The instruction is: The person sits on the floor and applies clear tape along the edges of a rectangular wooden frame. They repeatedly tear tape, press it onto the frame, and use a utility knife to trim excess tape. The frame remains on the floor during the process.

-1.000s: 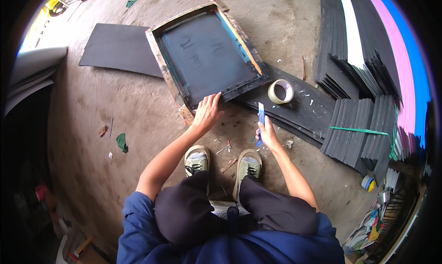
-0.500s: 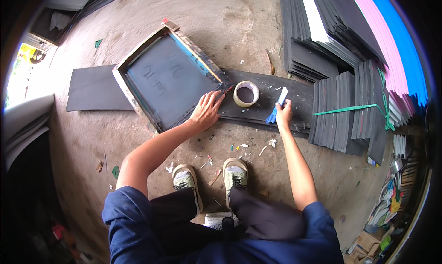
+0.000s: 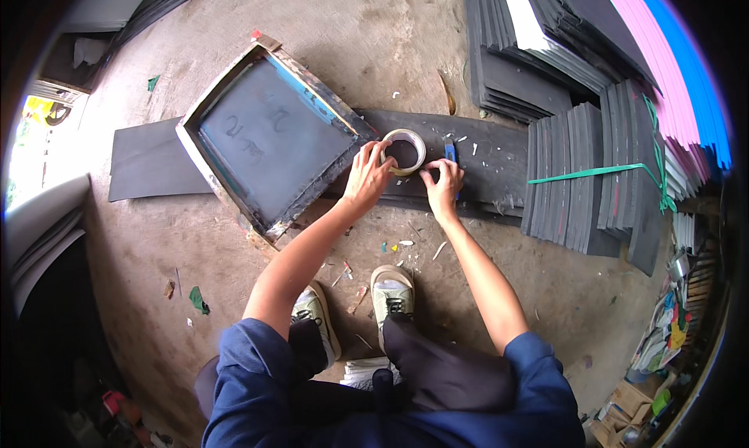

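A pale roll of adhesive tape (image 3: 422,146) rests on the black foam sheets (image 3: 495,147). My left hand (image 3: 368,175) grips its left rim, fingers hooked over the edge. Close to the roll's lower right side, my right hand (image 3: 442,184) is closed with thumb and finger together; whatever they pinch is too small to make out. A blue utility knife (image 3: 450,150) shows partly behind that hand, apparently lying on the foam. Left of the roll, a wooden-framed printing screen (image 3: 273,140) with a dark mesh and faint marks lies tilted across the foam strip.
Stacks of black foam sheets (image 3: 573,183), one bundle tied with green string (image 3: 593,172), stand at the right. Pink sheets (image 3: 663,73) and blue sheets (image 3: 694,65) are behind them. Scraps litter the concrete floor (image 3: 234,284) around my shoes (image 3: 394,296).
My left hand has gone from the screen frame's corner to the tape roll. My right hand has moved left toward the roll, and the knife now sits upright in view behind it.
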### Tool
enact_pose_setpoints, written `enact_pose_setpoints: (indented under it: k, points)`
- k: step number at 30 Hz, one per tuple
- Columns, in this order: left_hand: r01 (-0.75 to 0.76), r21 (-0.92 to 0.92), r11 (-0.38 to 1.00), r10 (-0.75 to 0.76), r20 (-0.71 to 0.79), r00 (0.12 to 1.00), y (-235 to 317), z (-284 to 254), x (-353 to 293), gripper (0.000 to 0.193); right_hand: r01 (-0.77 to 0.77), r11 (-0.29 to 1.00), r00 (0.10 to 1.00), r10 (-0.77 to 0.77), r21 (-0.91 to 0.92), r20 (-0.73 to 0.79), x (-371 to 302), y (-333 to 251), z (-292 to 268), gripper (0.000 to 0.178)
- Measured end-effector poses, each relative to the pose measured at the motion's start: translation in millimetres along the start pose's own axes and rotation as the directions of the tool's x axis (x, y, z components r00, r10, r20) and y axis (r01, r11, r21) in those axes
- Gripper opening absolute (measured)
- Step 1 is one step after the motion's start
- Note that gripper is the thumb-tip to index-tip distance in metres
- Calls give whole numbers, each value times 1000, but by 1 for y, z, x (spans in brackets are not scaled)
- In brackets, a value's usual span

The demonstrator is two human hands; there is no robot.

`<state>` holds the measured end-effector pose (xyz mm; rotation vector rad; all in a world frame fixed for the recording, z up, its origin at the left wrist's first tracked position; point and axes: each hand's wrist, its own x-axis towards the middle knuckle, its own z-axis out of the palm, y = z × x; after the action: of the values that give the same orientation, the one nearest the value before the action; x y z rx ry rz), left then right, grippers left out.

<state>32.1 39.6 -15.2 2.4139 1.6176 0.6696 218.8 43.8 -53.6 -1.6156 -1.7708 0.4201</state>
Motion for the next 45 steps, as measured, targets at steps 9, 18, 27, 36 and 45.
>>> enact_pose_setpoints:
  k: [9, 18, 27, 36, 45]
  points:
    - [-110, -52, 993, 112, 55, 992, 19, -71, -9, 27, 43, 969, 992, -70, 244, 104, 35, -54, -53, 12]
    - [14, -99, 995, -19, -52, 998, 58, -234, -47, 29, 15, 920, 918, -168, 391, 360, 67, -190, -103, 11]
    - [132, -43, 990, -139, -319, 937, 58, -307, -109, 31, 229, 900, 844, -374, 372, 386, 60, -311, -114, 15]
    - [303, 97, 948, -261, -309, 915, 51, -322, -138, 40, 246, 936, 901, -316, 251, 296, 26, -356, -123, 11]
    - [251, 187, 950, -137, -471, 871, 22, -323, -133, 56, 75, 865, 883, -289, 496, 371, 62, -333, -126, 7]
